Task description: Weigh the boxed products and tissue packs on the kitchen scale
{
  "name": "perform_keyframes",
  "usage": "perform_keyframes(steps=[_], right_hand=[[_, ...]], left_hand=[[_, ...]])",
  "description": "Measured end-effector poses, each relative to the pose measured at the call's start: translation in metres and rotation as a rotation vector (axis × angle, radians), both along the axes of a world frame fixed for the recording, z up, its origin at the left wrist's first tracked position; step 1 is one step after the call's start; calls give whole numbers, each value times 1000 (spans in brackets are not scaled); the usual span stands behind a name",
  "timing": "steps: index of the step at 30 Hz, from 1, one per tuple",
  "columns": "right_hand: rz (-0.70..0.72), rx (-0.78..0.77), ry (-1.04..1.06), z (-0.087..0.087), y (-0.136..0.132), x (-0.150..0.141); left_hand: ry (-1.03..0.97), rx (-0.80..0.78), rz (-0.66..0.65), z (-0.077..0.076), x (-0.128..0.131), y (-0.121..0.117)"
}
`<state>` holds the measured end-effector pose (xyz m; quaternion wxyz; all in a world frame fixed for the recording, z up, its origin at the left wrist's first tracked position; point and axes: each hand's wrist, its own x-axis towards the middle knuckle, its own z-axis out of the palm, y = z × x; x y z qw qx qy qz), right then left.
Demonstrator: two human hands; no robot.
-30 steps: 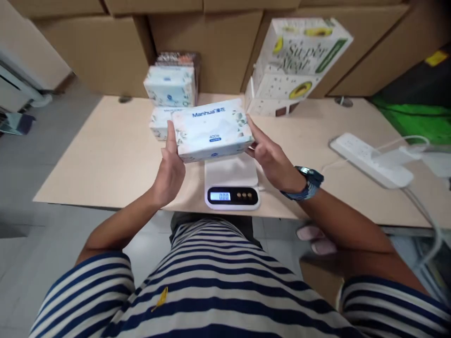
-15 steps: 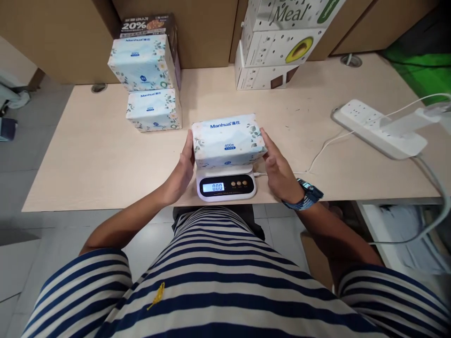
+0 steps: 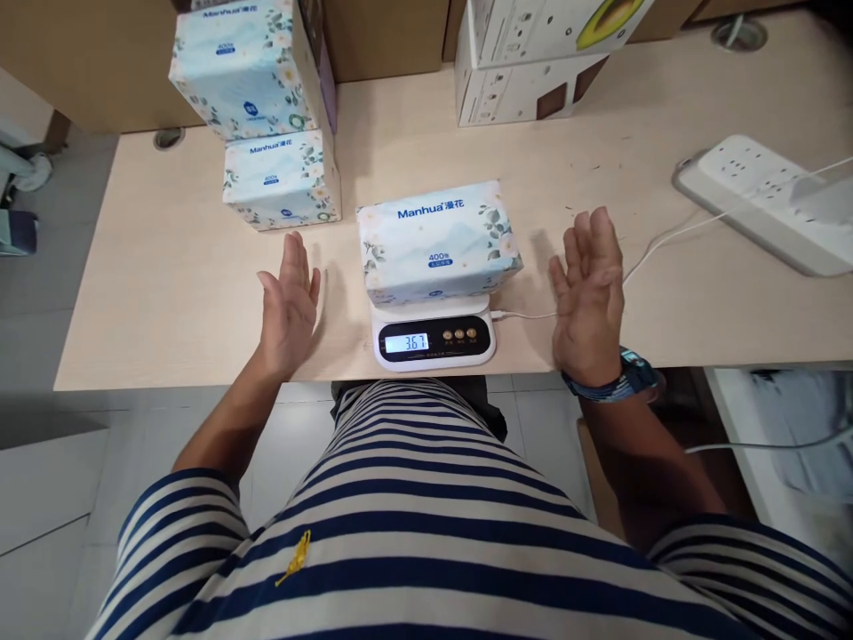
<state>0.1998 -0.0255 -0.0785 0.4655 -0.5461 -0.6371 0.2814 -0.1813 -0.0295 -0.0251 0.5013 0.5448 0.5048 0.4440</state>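
Observation:
A pale blue tissue pack marked "Manhua" rests on a small white digital scale near the table's front edge. The scale's lit display reads 367. My left hand hovers open to the left of the pack, palm facing it, holding nothing. To the right of the pack, my right hand is open too, fingers stretched, a watch on its wrist. Neither hand touches the pack or the scale.
Two more tissue packs are stacked at the back left of the wooden table, against a dark box. White printed cartons stand at the back centre. A white power strip with cables lies at the right.
The pack came down from mid-air onto the scale. Both hands let go and drew apart to its sides. The display went from 0.00 to 367.

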Motion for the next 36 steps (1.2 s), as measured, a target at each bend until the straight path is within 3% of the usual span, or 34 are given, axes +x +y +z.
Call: perform_keyframes(steps=[10,18,25,28,31,33,36], right_hand=[[-110,92,82,-6,1,6],[-162,175,343,-23,8,2],[-202,191,460,-29,20,-8],[-75,121,407,-13,17,-42],[107,77,262,26,2,-80],[111,225,236,58,-5,-90],[44,535,229,94,8,-72]], left_hand=[[1,-2,72,-12,4,-4],[-75,36,122,-6,6,-10],[-60,94,119,-19,17,-12],[-103,101,42,-19,35,-14],[-100,204,-67,-2,53,-18],[-50,339,-152,19,65,-15],[45,541,-332,51,91,7]])
